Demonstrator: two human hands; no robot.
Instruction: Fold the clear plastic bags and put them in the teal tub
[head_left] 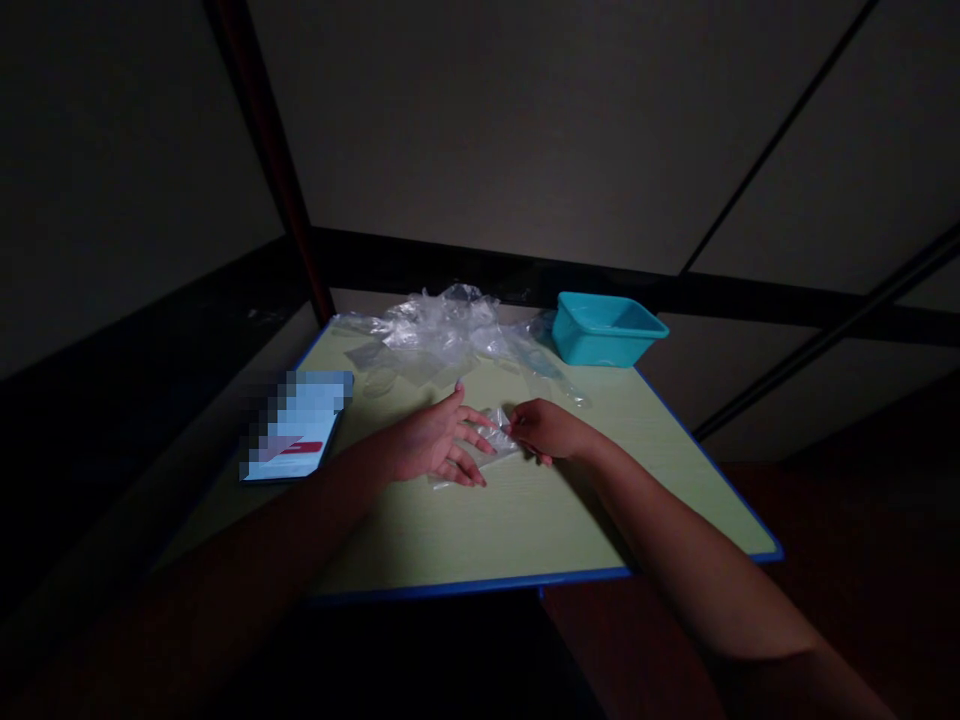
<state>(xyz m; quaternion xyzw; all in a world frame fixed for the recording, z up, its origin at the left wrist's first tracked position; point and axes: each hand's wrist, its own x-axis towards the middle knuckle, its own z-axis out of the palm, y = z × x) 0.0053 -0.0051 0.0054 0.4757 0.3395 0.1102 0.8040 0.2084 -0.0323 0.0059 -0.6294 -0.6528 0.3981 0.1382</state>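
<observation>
Fingers of left hand (442, 440) spread apart, right hand's (541, 430) pinched on clear plastic bag (495, 440), above table (480, 540)

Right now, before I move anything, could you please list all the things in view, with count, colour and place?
Table: one, pale green, blue edge, centre
Tub: one, turquoise, far right corner
Loose bags: count unclear, clear plastic, far side
Small bag: one, clear, between hands
Tablet: one, bright screen, left side
Wall: panelled, grey, behind
Floor: dark reddish, lower right
Left hand: one, fingers spread, beside small bag
Right hand: one, pinching small bag
</observation>
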